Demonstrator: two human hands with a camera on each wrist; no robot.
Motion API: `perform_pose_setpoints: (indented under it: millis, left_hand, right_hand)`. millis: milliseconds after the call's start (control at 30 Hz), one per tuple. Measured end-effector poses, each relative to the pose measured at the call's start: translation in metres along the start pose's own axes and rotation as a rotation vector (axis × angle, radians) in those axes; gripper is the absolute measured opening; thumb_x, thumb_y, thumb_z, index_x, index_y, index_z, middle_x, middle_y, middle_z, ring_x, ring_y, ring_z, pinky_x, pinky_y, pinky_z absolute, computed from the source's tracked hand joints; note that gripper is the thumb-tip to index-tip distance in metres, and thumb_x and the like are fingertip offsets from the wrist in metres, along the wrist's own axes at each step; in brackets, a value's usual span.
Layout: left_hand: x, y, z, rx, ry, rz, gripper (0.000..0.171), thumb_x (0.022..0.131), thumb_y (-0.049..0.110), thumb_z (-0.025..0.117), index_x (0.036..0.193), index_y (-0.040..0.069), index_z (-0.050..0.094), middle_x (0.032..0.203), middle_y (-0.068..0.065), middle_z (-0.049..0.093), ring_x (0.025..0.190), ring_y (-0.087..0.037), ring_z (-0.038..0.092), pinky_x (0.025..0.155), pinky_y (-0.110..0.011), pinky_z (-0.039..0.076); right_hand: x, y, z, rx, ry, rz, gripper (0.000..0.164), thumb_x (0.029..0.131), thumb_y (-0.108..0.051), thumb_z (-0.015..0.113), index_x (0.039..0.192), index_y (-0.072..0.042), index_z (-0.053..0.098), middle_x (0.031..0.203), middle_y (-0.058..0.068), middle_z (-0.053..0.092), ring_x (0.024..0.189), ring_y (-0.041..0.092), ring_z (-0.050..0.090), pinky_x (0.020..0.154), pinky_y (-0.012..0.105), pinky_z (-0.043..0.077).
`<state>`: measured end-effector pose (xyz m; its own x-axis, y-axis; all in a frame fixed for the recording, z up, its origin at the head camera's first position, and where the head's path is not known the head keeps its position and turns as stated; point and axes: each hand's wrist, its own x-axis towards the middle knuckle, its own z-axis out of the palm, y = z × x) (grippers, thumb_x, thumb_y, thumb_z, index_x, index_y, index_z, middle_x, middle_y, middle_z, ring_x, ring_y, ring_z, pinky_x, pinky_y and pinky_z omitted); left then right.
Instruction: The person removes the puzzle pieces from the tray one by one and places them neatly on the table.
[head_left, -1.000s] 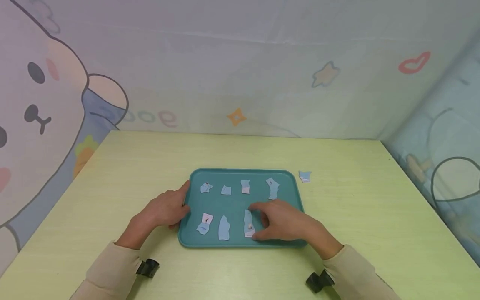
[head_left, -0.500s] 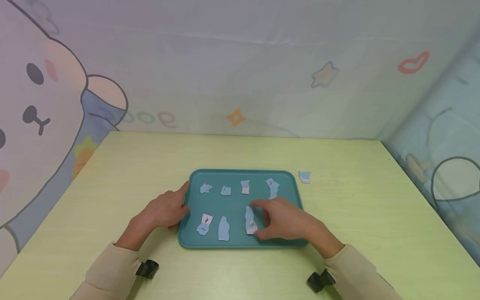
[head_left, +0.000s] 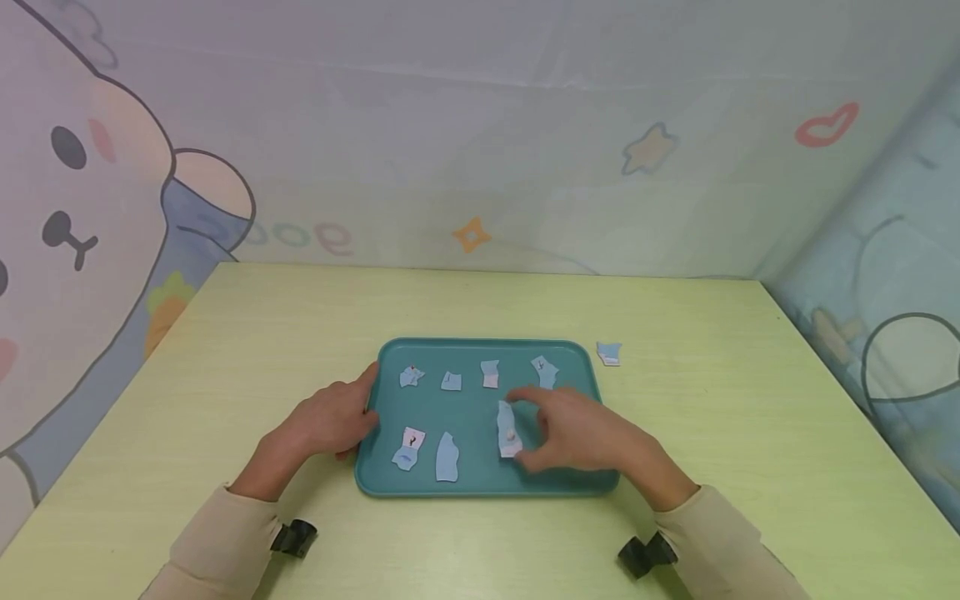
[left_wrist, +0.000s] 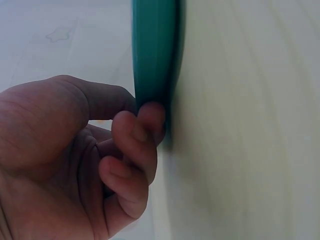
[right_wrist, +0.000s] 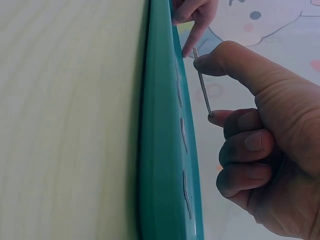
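Observation:
A blue-green tray (head_left: pixel 480 490) lies on the table with several thin, irregular blue pieces on it, some partly pink or white, like jigsaw pieces. My left hand (head_left: pixel 333 417) grips the tray's left edge; in the left wrist view curled fingers (left_wrist: pixel 127 182) meet the rim. My right hand (head_left: pixel 581 429) holds a long blue piece with a white end (head_left: pixel 507 429) between thumb and index finger. In the right wrist view that piece (right_wrist: pixel 202 85) appears edge-on, raised above the tray, with the other fingers curled in. A piece (head_left: pixel 544 371) at the back right is partly covered by the right hand.
One small blue and white piece (head_left: pixel 609 354) lies on the table (head_left: pixel 675 325), just past the tray's back right corner. Behind the table hangs a printed cloth (head_left: pixel 525 150). Black wrist cameras (head_left: pixel 295 538) sit on both sleeves.
The long piece has risen off the tray in my right hand and moved slightly away from me and to the right. My left hand stays at the tray's edge.

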<state>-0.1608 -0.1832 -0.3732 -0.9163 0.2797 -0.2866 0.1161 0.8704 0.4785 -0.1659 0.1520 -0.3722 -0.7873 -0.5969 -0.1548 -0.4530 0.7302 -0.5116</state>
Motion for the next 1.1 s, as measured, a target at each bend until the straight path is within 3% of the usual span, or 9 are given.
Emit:
perform_pose_setpoints:
  millis: [500,833,1100]
  left_hand:
    - [0.000,-0.001,0.002,-0.014,-0.001,0.000,0.077,0.099,0.007,0.048,0.164,-0.013,0.012,0.053,-0.003,0.053,0.044,-0.015,0.052,0.050,-0.029,0.037]
    - [0.000,-0.001,0.003,-0.003,0.000,-0.004,0.076,0.100,0.007,0.049,0.164,-0.012,0.012,0.054,-0.004,0.055,0.045,-0.016,0.053,0.051,-0.029,0.038]
    - [0.001,-0.002,0.003,-0.002,-0.002,-0.004,0.076,0.100,0.007,0.048,0.164,-0.012,0.012,0.054,-0.003,0.054,0.045,-0.015,0.052,0.051,-0.029,0.037]
  right_hand:
    - [-0.002,0.015,-0.011,0.000,0.026,0.032,0.070,0.084,-0.032,0.081,0.147,-0.015,0.058,0.058,-0.009,0.042,0.054,0.008,0.038,0.055,0.027,0.031]
    - [-0.003,0.031,-0.019,0.086,0.050,0.015,0.071,0.085,-0.024,0.080,0.151,-0.011,0.055,0.056,-0.009,0.036,0.051,0.007,0.031,0.053,0.025,0.027]
    - [-0.005,0.045,-0.025,0.134,0.072,0.055,0.073,0.086,-0.020,0.078,0.154,-0.012,0.052,0.056,-0.009,0.035,0.052,0.008,0.031,0.055,0.026,0.029]
